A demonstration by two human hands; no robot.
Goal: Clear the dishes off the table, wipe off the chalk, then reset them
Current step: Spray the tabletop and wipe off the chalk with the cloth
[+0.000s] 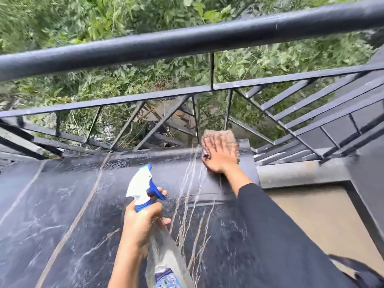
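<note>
A black marble table (62, 204) with pale veins fills the lower view, and its surface looks wet and streaked. My left hand (141, 223) grips the neck of a clear spray bottle (164, 260) with a white and blue trigger head (143, 188). At the table's far right corner my right hand (220, 156) lies flat with straight fingers on a brownish cloth (220, 135) and presses it down on the edge. The hand and cloth are blurred. No dishes are in view.
A black metal railing (187, 40) with diagonal bars runs right behind the table's far edge, green bushes beyond it. To the right the railing slants down beside a beige floor (311, 221). A dark object (357, 269) shows at the bottom right corner.
</note>
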